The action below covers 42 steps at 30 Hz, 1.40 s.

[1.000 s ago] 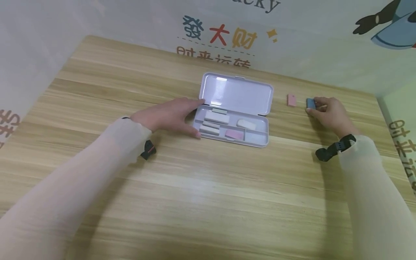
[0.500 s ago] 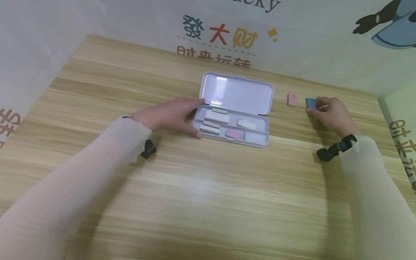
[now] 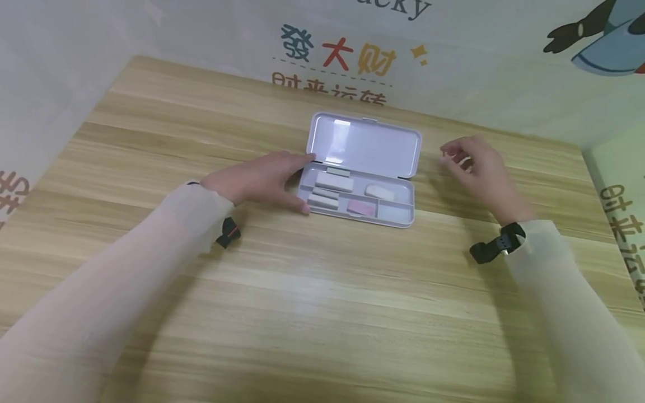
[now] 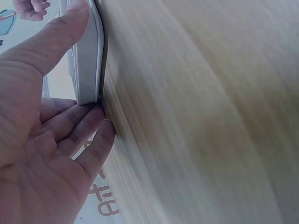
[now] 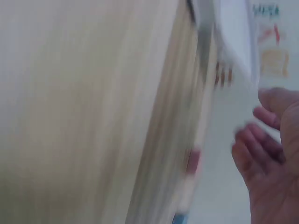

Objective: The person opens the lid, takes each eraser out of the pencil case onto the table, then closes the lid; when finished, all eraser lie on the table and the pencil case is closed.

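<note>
A pale lilac pencil case (image 3: 373, 150) lies unfolded on the table, lid tilted back. My left hand (image 3: 259, 178) holds its left end, thumb at the front corner, fingers at the hinge side; the left wrist view shows the fingertips (image 4: 96, 112) against the case's corner. Inside are a large white eraser (image 3: 334, 181), a rounded white one (image 3: 379, 193), a pink one (image 3: 361, 208) and several slim blocks. My right hand (image 3: 478, 168) hovers right of the case, fingers loosely bent. Below it, the blurred right wrist view shows a pink block (image 5: 192, 161) and a blue block (image 5: 180, 218).
The wooden table (image 3: 312, 313) reaches back to a printed wall sheet (image 3: 211, 33) with coloured characters. Both wrists wear dark straps; the right strap (image 3: 511, 238) carries a small black unit. The case's front right compartment (image 3: 395, 212) shows its bare floor.
My right hand has let go of the blue block and moved left and up, now covering both loose blocks in the head view. The left hand and the case stay put.
</note>
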Each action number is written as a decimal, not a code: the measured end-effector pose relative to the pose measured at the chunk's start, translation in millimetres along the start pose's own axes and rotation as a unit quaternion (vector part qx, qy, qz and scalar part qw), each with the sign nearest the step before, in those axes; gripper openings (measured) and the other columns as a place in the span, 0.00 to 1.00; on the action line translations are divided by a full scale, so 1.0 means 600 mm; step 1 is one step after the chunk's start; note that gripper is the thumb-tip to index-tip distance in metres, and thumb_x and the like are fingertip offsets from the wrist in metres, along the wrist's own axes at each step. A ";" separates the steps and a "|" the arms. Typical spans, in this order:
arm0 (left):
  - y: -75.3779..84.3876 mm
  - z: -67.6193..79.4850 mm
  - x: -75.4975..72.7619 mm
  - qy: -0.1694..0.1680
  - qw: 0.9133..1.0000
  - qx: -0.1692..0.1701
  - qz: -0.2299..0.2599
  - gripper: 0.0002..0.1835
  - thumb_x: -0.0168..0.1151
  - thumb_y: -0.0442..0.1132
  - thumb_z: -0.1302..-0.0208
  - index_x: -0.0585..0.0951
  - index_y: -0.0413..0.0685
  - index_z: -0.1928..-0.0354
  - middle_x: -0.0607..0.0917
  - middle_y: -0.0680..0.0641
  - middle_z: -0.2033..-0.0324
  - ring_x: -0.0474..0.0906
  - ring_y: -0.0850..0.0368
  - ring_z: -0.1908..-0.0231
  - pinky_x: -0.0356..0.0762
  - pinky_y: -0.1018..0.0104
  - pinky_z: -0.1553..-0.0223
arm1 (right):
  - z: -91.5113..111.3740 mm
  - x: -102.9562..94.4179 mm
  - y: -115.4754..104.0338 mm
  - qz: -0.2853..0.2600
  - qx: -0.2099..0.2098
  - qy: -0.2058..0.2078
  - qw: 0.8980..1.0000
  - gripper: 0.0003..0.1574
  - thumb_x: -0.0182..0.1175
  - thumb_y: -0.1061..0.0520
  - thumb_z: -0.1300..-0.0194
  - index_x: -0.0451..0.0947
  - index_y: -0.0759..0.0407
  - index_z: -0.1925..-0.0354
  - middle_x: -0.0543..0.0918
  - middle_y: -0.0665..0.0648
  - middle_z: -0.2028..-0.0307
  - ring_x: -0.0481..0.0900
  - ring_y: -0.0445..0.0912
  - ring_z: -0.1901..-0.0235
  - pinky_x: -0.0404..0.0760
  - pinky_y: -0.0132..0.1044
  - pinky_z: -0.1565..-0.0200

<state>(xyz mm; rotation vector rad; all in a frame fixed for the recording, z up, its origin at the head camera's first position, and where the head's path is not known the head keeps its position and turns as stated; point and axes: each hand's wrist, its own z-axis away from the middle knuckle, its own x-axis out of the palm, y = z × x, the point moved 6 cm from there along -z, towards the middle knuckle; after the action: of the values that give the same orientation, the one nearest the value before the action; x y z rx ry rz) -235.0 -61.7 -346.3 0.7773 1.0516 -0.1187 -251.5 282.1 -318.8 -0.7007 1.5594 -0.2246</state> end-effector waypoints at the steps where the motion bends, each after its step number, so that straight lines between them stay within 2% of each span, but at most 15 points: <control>1: 0.000 0.000 0.000 0.001 1.000 0.001 -0.001 0.58 0.79 0.51 0.41 0.55 0.35 0.19 0.68 0.34 0.23 0.64 0.39 0.23 0.60 0.46 0.18 | 0.000 0.009 -0.015 -0.008 -0.021 -0.009 1.000 0.20 0.62 0.56 0.24 0.80 0.69 0.43 0.83 0.69 0.49 0.81 0.50 0.53 0.72 0.17 0.56; 3: 0.001 0.001 -0.001 0.002 1.000 0.004 -0.001 0.58 0.78 0.51 0.41 0.55 0.35 0.19 0.67 0.34 0.23 0.64 0.39 0.23 0.60 0.46 0.18 | 0.002 0.029 -0.043 -0.022 -0.058 -0.040 0.997 0.16 0.62 0.60 0.25 0.82 0.67 0.44 0.87 0.66 0.52 0.82 0.45 0.55 0.75 0.16 0.55; 5: 0.003 0.001 -0.002 0.003 1.000 0.007 -0.001 0.58 0.78 0.51 0.41 0.55 0.35 0.19 0.68 0.34 0.23 0.65 0.38 0.23 0.60 0.46 0.19 | 0.002 0.048 -0.065 -0.030 -0.081 -0.078 0.993 0.15 0.63 0.61 0.26 0.82 0.66 0.44 0.89 0.64 0.54 0.83 0.44 0.55 0.81 0.23 0.51; 10: 0.002 0.002 -0.001 0.004 1.000 0.004 -0.001 0.58 0.79 0.51 0.41 0.55 0.35 0.19 0.68 0.34 0.23 0.65 0.39 0.24 0.60 0.46 0.19 | 0.003 0.088 -0.103 -0.021 -0.096 -0.174 0.980 0.18 0.63 0.62 0.26 0.81 0.65 0.40 0.89 0.64 0.51 0.86 0.54 0.50 0.87 0.49 0.44; 13: 0.000 0.003 0.000 0.003 1.000 0.000 0.000 0.58 0.79 0.52 0.41 0.55 0.36 0.18 0.67 0.34 0.23 0.65 0.39 0.23 0.60 0.46 0.19 | 0.004 0.103 -0.115 -0.003 -0.102 -0.208 0.973 0.21 0.62 0.65 0.27 0.80 0.64 0.37 0.88 0.64 0.49 0.85 0.55 0.49 0.86 0.53 0.42; 21: 0.001 0.000 0.002 0.003 1.000 0.006 -0.005 0.59 0.78 0.52 0.41 0.54 0.35 0.18 0.66 0.33 0.22 0.63 0.37 0.22 0.59 0.45 0.18 | 0.003 0.112 -0.125 0.025 -0.147 -0.236 0.960 0.31 0.56 0.72 0.28 0.74 0.63 0.30 0.84 0.67 0.47 0.81 0.55 0.51 0.82 0.50 0.48; 26: 0.000 -0.001 0.003 0.003 1.000 0.004 -0.003 0.59 0.79 0.52 0.41 0.54 0.35 0.19 0.67 0.33 0.23 0.64 0.37 0.23 0.59 0.45 0.18 | 0.000 0.117 -0.131 0.038 -0.132 -0.261 0.955 0.32 0.52 0.72 0.27 0.75 0.60 0.29 0.82 0.67 0.46 0.77 0.53 0.55 0.78 0.45 0.51; 33: -0.002 -0.002 0.005 0.000 1.000 -0.010 0.012 0.60 0.80 0.51 0.42 0.54 0.37 0.18 0.66 0.36 0.22 0.62 0.40 0.22 0.58 0.46 0.18 | -0.001 0.117 -0.140 0.060 -0.124 -0.273 0.952 0.31 0.52 0.72 0.28 0.78 0.56 0.31 0.80 0.65 0.53 0.73 0.52 0.60 0.75 0.41 0.57; 35: -0.001 -0.003 0.005 0.000 1.000 -0.010 0.010 0.60 0.80 0.51 0.43 0.54 0.37 0.18 0.66 0.35 0.22 0.62 0.40 0.22 0.58 0.46 0.18 | -0.001 0.117 -0.142 0.061 -0.124 -0.276 0.951 0.31 0.52 0.72 0.28 0.78 0.56 0.31 0.80 0.65 0.52 0.74 0.53 0.59 0.76 0.43 0.56; 39: -0.001 -0.005 0.004 0.000 1.000 -0.015 0.005 0.60 0.80 0.52 0.44 0.54 0.37 0.18 0.67 0.36 0.22 0.63 0.40 0.22 0.58 0.46 0.18 | 0.001 0.116 -0.146 0.054 -0.139 -0.278 0.949 0.31 0.51 0.74 0.29 0.78 0.60 0.32 0.83 0.67 0.46 0.80 0.57 0.50 0.82 0.51 0.47; 42: -0.001 -0.006 0.002 0.004 1.000 -0.016 0.000 0.61 0.81 0.52 0.45 0.55 0.38 0.18 0.68 0.36 0.23 0.64 0.40 0.22 0.59 0.46 0.18 | 0.000 0.116 -0.147 0.053 -0.149 -0.276 0.948 0.31 0.52 0.75 0.30 0.78 0.61 0.33 0.84 0.68 0.42 0.81 0.59 0.44 0.82 0.56 0.40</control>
<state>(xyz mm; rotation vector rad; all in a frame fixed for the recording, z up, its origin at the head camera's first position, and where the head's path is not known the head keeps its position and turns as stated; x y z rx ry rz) -237.0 -59.5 -348.4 0.7487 1.0597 -0.0985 -222.7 173.8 -329.1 -0.8268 1.0911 0.2782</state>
